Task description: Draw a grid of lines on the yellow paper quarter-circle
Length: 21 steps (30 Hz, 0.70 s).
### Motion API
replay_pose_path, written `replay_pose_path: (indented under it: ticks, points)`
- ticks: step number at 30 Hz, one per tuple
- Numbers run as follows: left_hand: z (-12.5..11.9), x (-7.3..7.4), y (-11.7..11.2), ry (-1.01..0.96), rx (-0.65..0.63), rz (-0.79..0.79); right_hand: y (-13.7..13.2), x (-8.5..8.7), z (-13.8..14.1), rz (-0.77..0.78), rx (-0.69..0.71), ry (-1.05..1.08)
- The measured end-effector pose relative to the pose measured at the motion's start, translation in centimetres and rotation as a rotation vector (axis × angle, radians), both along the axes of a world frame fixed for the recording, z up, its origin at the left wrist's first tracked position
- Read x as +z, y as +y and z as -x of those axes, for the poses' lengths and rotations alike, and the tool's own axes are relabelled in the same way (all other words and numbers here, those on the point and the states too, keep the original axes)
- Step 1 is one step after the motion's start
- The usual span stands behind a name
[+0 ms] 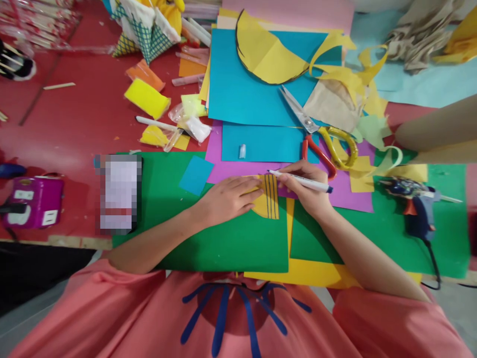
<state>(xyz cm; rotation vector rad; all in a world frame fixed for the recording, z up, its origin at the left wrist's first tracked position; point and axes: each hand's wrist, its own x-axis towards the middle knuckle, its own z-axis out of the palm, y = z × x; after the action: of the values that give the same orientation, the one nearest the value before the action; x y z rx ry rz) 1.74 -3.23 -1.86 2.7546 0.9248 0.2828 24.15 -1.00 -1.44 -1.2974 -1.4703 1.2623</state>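
Craft workspace: coloured sheets (pixel 238 92), scissors (pixel 312 125), glue gun (pixel 421 211), red table (pixel 85 109).

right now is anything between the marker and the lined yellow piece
Nothing visible stands between the marker in the right hand and the lined yellow piece; the marker points to its top edge. The left hand covers part of its left side.

Pretty bright, even light, can't tell where from, just soft shadows on the green sheet (pixel 231 246). Outer edges look stretched and kinda soft, and the phone-like slab (pixel 119 194) is totally pixelated.
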Motion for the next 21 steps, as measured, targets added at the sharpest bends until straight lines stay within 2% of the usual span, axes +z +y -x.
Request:
replay_pose_path:
  ticks: [9, 21]
  points:
    - [-0.06, 0.19, 0.1, -0.048, 0.003, -0.037, 0.36, -0.37, 0.17, -0.083, 0.12, -0.127]
    - [-0.05, 0.18, 0.16, -0.053, -0.004, -0.064, 0.56, -0.21, 0.63, -0.042, 0.119, -0.151]
